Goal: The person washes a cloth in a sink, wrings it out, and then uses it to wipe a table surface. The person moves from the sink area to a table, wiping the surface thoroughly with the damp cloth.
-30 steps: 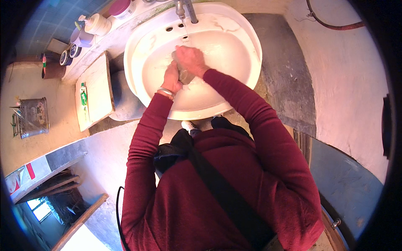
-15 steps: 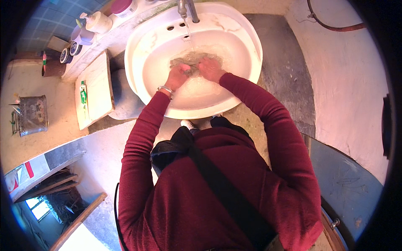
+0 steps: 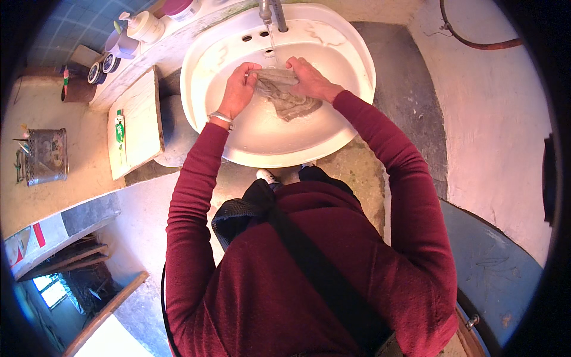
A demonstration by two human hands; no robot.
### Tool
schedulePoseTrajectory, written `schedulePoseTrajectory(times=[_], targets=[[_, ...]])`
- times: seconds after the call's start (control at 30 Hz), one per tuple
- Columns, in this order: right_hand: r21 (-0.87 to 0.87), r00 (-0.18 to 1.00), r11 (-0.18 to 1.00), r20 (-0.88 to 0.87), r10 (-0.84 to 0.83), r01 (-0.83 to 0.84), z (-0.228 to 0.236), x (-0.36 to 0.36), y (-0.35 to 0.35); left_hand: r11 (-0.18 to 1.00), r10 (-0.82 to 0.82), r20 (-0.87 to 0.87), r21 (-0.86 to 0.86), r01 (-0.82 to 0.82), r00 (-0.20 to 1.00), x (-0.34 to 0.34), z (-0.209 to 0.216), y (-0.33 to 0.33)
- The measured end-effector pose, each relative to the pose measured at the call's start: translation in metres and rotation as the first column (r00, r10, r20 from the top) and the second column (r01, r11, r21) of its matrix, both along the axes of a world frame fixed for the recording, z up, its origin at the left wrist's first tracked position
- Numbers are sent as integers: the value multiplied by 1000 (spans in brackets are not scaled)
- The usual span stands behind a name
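A wet, greyish-brown cloth [image 3: 285, 95] hangs stretched between my hands above the basin of a white sink [image 3: 262, 156]. My left hand [image 3: 239, 89] pinches its upper left corner. At the upper right edge, my right hand [image 3: 312, 80] grips the cloth between thumb and fingers. The lower part of the cloth droops in folds toward the basin. Just behind the cloth, a thin stream of water runs from the metal tap [image 3: 266, 13].
On the ledge at the left stand a pump bottle [image 3: 144, 27], a purple cup [image 3: 122, 44] and small round jars [image 3: 110, 63]. A green and white tube [image 3: 120, 128] lies on a pale board [image 3: 140, 146]. A metal holder [image 3: 47, 156] sits farther left.
My hands have spread apart and lifted the cloth, which was bunched low in the basin under them. It now hangs opened out between them.
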State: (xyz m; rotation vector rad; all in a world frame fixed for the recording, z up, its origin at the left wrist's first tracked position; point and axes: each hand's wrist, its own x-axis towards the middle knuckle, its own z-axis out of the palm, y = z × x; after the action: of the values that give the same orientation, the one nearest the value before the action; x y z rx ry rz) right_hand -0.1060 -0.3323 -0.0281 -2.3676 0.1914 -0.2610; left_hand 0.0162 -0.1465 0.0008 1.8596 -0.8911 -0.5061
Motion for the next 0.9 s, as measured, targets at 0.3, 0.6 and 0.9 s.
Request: schedulePoseTrajectory(times=[0.3, 0.6, 0.9], targets=[[607, 991, 792, -47, 124, -70, 19, 0, -12, 984, -143, 428, 154, 84, 892, 4, 6, 10], [644, 981, 748, 23, 192, -161, 73, -1, 17, 992, -122, 78, -33, 125, 989, -23, 51, -5], [101, 993, 990, 74, 91, -98, 16, -12, 2, 984, 42, 199, 162, -75, 979, -33, 91, 3]])
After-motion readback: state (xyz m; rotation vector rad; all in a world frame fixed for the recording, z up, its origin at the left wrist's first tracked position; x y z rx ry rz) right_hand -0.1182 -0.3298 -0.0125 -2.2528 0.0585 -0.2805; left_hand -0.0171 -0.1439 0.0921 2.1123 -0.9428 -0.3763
